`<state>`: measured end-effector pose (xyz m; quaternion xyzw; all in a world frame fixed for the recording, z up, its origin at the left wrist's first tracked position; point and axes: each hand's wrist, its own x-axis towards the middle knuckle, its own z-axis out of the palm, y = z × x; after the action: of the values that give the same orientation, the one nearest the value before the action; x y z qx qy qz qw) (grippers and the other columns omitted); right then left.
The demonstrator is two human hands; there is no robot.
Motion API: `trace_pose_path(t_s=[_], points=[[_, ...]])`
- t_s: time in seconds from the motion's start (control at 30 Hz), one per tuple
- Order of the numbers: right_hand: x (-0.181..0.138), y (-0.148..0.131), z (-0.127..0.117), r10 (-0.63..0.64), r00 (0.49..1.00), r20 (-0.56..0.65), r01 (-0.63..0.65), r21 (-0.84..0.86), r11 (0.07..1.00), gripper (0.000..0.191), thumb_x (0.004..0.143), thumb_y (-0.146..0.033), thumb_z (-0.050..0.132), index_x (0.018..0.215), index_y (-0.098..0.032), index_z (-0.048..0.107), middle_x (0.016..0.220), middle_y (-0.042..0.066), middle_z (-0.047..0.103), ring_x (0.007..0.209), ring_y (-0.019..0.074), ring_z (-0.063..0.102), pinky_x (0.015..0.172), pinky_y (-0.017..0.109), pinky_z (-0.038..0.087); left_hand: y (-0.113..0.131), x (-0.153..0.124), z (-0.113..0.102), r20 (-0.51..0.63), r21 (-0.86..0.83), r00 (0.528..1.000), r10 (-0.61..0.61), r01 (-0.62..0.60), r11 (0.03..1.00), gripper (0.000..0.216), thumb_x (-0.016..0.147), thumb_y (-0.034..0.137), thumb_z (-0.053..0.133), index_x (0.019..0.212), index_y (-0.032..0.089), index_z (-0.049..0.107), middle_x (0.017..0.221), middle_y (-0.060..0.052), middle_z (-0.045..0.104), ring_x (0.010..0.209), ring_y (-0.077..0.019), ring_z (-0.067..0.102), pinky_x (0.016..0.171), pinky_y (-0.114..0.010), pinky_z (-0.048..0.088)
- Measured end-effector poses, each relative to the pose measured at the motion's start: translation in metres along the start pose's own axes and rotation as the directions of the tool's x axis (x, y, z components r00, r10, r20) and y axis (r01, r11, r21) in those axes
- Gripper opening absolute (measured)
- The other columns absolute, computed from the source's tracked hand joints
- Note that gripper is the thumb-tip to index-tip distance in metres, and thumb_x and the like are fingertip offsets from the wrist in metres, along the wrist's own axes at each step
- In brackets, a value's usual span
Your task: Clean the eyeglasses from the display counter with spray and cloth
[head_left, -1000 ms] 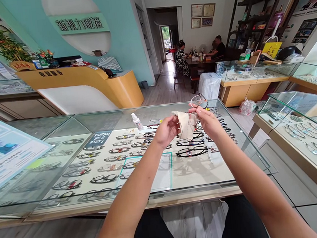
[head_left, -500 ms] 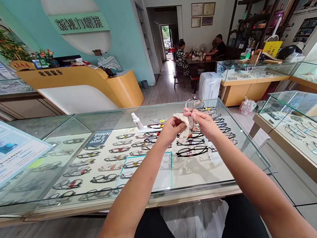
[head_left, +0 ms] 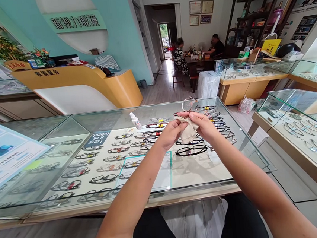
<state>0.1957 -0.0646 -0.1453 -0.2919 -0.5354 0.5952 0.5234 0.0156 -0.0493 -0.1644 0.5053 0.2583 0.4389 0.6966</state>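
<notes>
Fingers (head_left: 181, 121) of left hand (head_left: 171, 133) and right hand (head_left: 204, 126) pinching cloth (head_left: 188, 135) around glasses (head_left: 187, 104), both forearms (head_left: 137, 190) outstretched.

The thin-rimmed glasses (head_left: 188, 104) stand tilted above the counter (head_left: 105, 118), one round clear lens showing. The beige cloth (head_left: 188, 134) is crumpled around the other lens.

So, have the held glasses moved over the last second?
Yes. The glasses, partly in the cloth, shifted slightly left, toward the white bottle on the glass counter.
</notes>
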Motion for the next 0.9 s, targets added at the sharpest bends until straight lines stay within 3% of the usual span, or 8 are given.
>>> trace_pose_path(t_s=[0.1, 0.27, 0.4, 0.6, 0.73, 0.83, 0.9], points=[[0.0, 0.0, 0.001, -0.021, 1.0, -0.021, 0.022, 0.033, 0.999, 0.049, 0.085, -0.069, 0.086, 0.113, -0.029, 0.09, 0.128, 0.005, 0.086, 0.107, 0.027, 0.076, 0.09, 0.038, 0.058, 0.001, -0.002, 0.001, 0.049, -0.031, 0.999, -0.006, 0.007, 1.0, 0.05, 0.071, 0.046, 0.106, 0.097, 0.016, 0.075, 0.085, -0.005, 0.073, 0.075, -0.019, 0.068, 0.074, -0.031, 0.054], [0.003, 0.003, 0.0, 0.006, 1.0, -0.023, -0.004, 0.098, 0.995, 0.047, 0.083, -0.067, 0.088, 0.113, -0.03, 0.089, 0.129, 0.004, 0.085, 0.088, 0.0207, 0.072, 0.071, 0.032, 0.052, -0.002, 0.001, 0.001, -0.026, -0.072, 1.0, -0.005, 0.003, 0.997, 0.046, 0.073, 0.041, 0.1, 0.103, 0.016, 0.078, 0.092, -0.007, 0.078, 0.083, -0.0229, 0.073, 0.072, -0.03, 0.054], [0.004, 0.003, -0.001, -0.015, 0.999, -0.029, 0.017, 0.06, 0.998, 0.052, 0.082, -0.071, 0.087, 0.112, -0.028, 0.089, 0.126, 0.005, 0.085, 0.079, 0.0182, 0.068, 0.064, 0.03, 0.047, -0.001, 0.002, 0.002, -0.008, -0.127, 1.0, 0.002, -0.003, 0.992, 0.049, 0.078, 0.056, 0.094, 0.103, 0.016, 0.078, 0.095, -0.008, 0.079, 0.093, -0.0288, 0.077, 0.077, -0.034, 0.059], [0.003, 0.003, 0.001, -0.011, 1.0, -0.014, 0.013, 0.087, 0.996, 0.05, 0.083, -0.07, 0.087, 0.112, -0.03, 0.09, 0.134, 0.003, 0.084, 0.07, 0.0146, 0.062, 0.06, 0.03, 0.048, -0.003, -0.001, 0.008, -0.072, 0.023, 0.996, 0.049, -0.047, 0.999, 0.065, 0.07, 0.072, 0.099, 0.087, 0.018, 0.068, 0.073, -0.001, 0.071, 0.062, -0.0133, 0.063, 0.057, -0.025, 0.05], [0.004, 0.006, 0.001, -0.053, 0.998, 0.015, 0.052, 0.077, 0.996, 0.046, 0.085, -0.066, 0.088, 0.112, -0.029, 0.091, 0.13, 0.004, 0.085, 0.098, 0.021, 0.073, 0.084, 0.032, 0.058, -0.007, 0.002, 0.012, -0.145, 0.094, 0.985, 0.093, -0.08, 0.992, 0.073, 0.063, 0.078, 0.099, 0.085, 0.019, 0.062, 0.066, 0.002, 0.066, 0.059, -0.0129, 0.062, 0.056, -0.024, 0.051], [0.003, 0.008, 0.002, -0.085, 0.996, 0.036, 0.084, 0.022, 0.996, 0.046, 0.091, -0.066, 0.083, 0.117, -0.029, 0.09, 0.139, 0.004, 0.083, 0.122, 0.0257, 0.072, 0.104, 0.036, 0.057, -0.01, 0.004, 0.014, -0.212, 0.13, 0.968, 0.133, -0.107, 0.986, 0.077, 0.06, 0.08, 0.099, 0.088, 0.019, 0.062, 0.066, 0.003, 0.065, 0.06, -0.0137, 0.063, 0.057, -0.024, 0.052], [0.001, 0.008, 0.004, -0.098, 0.994, 0.051, 0.1, -0.033, 0.994, 0.05, 0.095, -0.068, 0.078, 0.124, -0.029, 0.089, 0.141, 0.004, 0.081, 0.126, 0.0268, 0.07, 0.109, 0.038, 0.055, -0.011, 0.005, 0.015, -0.232, 0.153, 0.957, 0.176, -0.143, 0.978, 0.076, 0.063, 0.081, 0.097, 0.091, 0.019, 0.063, 0.067, 0.003, 0.066, 0.06, -0.0139, 0.062, 0.057, -0.025, 0.051]])
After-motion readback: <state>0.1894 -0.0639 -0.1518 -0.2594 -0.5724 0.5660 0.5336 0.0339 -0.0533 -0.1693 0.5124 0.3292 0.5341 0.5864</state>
